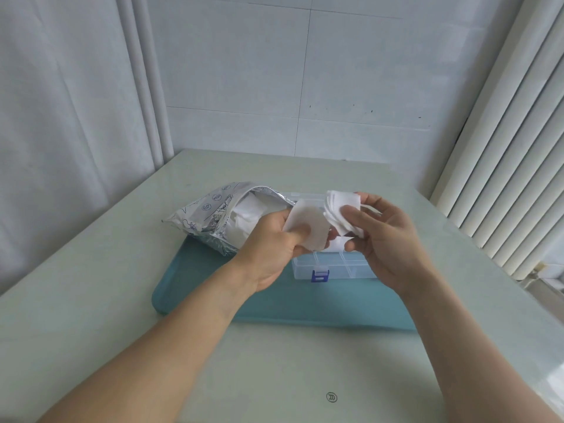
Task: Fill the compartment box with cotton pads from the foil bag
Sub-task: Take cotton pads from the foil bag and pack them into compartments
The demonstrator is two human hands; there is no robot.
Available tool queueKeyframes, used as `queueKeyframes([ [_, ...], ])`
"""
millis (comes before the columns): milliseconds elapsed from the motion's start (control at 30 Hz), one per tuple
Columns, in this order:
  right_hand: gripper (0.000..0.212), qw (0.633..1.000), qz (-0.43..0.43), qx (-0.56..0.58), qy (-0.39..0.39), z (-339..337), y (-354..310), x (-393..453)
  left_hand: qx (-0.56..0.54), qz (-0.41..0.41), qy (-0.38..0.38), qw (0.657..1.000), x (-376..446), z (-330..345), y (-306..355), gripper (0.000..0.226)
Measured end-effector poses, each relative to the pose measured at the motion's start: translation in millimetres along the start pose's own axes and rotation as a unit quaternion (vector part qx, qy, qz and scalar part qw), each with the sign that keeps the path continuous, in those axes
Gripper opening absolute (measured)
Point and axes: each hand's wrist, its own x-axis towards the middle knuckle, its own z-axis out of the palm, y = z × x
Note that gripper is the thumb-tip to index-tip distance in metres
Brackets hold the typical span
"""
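Foil bag (210, 216) lies far left on its side, partly on the teal mat (305, 303), mouth open toward the box, loose white pads visible inside. Left hand (274, 248) is just right of the bag mouth, thumb and fingers pinching a single cotton pad (308, 227), held flat-ish above the box's left end. Compartment box (332, 267) sits on the mat directly under both hands, lid open, long axis left-right, blue latch (319, 275) facing the person. Compartment contents mostly hidden by the hands; a bit of white shows in one cell. Right hand (384, 236) pinches a fanned stack of pads (341, 212), thumb on top, over the box's middle. Looks like the single pad is going to join the stack. After that the box is straight down: the right hand is nearer the open cells, so it's a short drop.
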Motion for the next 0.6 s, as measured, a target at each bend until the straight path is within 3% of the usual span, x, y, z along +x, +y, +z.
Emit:
queueKeyframes([
  [167,0.010,0.983,-0.099,-0.137,0.078,11.0,12.5,-2.0,-0.001,0.009,0.039,0.999,-1.4,5.8,0.1,0.022],
  [367,0.013,0.930,-0.180,-0.287,0.141,15.8,19.1,-7.6,-0.069,-0.021,-0.011,0.997,-5.0,7.4,4.5,0.027],
  [500,0.014,0.934,-0.168,-0.274,0.153,15.2,16.2,-5.5,-0.072,-0.008,-0.008,0.997,-4.3,5.8,1.5,0.022],
  [600,0.015,0.954,-0.138,-0.194,0.182,13.0,10.3,-3.2,-0.077,-0.003,0.007,0.997,-3.1,6.0,-0.1,0.019],
])
